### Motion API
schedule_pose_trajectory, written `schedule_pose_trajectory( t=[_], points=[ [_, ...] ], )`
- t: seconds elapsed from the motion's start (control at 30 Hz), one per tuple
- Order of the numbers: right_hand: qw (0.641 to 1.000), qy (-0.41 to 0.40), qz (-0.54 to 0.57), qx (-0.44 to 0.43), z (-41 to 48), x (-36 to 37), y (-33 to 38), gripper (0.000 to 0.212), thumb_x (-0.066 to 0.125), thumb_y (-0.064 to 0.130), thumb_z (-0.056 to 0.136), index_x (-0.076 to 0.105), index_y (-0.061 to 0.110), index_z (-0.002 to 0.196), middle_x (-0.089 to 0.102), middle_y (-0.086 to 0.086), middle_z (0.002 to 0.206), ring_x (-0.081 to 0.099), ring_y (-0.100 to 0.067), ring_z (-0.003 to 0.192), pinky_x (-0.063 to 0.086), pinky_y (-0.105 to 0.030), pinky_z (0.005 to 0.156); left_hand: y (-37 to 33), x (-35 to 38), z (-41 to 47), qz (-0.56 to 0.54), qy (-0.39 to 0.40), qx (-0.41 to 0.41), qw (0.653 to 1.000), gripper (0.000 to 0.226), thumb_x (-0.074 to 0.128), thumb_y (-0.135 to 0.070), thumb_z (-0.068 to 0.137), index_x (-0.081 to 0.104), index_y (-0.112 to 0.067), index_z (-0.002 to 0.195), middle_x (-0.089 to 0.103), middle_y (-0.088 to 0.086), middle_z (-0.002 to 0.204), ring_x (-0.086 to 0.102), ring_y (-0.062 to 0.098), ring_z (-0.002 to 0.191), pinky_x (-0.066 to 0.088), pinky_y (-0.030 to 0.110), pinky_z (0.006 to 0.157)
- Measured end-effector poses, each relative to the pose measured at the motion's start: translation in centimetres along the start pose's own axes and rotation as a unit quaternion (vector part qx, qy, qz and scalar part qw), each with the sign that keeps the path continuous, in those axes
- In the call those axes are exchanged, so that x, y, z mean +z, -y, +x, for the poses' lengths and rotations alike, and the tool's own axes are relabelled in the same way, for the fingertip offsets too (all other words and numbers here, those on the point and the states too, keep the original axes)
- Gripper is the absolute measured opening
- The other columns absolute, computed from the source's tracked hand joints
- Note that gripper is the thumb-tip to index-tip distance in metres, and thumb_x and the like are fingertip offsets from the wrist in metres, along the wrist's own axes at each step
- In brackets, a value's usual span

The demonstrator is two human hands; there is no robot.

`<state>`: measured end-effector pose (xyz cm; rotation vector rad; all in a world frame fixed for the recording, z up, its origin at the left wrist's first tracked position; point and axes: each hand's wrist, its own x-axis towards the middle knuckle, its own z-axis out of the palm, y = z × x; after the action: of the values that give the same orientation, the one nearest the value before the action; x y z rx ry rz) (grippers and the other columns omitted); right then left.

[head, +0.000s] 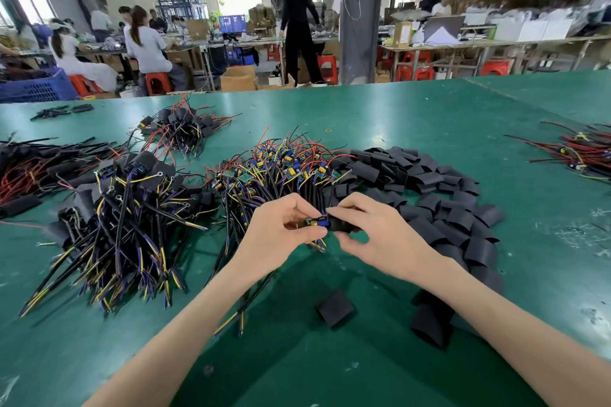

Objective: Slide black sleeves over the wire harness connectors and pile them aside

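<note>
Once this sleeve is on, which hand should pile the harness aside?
Likely left: the left hand pinches the small green circuit board, and the heap of black-sleeved wire harnesses lies on its side.

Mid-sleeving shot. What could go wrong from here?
1. The black sleeve pinched by the right hand may snag on the connector board gripped by the left hand.
2. It sits close to the unsleeved pile; piling it aside might drag neighbours.
3. The right forearm could sweep the loose sleeve away.

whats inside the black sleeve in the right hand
A board with a blue part, held by the left hand, sits at the mouth of the sleeve; how far in it goes is covered.
</note>
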<state>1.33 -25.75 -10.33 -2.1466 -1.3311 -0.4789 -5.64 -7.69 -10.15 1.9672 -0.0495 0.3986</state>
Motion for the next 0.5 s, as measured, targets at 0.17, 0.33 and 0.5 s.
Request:
schedule_pose_trajectory(
  t=[0.17,0.33,0.5],
  points=[
    [0.999,0.022,0.031,0.004,0.09,-0.37,0.08,0.033,0.071,0.006,0.075,0.07,0.006,0.108,0.062,-0.004,0.091,0.059,-0.016,0.074,0.045,-0.023,0.074,-0.34,-0.27,-0.05,0.03,0.014,0.015,0.999,0.03,0.081,-0.006,0.069,0.065,-0.031,0.073,0.071,-0.005,0.072,0.056,0.007,0.06,0.041,0.013,0.058],
    [0.996,0.027,0.078,0.032,0.13,-0.59,-0.11,0.036,0.072,0.007,0.076,0.069,0.006,0.112,0.06,-0.001,0.092,0.051,-0.005,0.077,0.039,-0.012,0.078,-0.47,-0.31,-0.11,0.014,0.032,0.009,0.999,0.028,0.079,0.0,0.068,0.066,-0.024,0.074,0.069,-0.003,0.069,0.056,0.009,0.06,0.045,0.018,0.062],
    [0.997,0.021,0.072,0.013,-0.07,-0.42,0.02,0.036,0.072,0.006,0.075,0.069,0.007,0.111,0.06,-0.003,0.092,0.056,-0.012,0.08,0.043,-0.017,0.078,-0.55,-0.27,-0.23,0.03,0.023,0.006,0.999,0.023,0.08,-0.006,0.071,0.067,-0.024,0.077,0.07,-0.001,0.073,0.059,0.007,0.06,0.046,0.016,0.062]
  ],
)
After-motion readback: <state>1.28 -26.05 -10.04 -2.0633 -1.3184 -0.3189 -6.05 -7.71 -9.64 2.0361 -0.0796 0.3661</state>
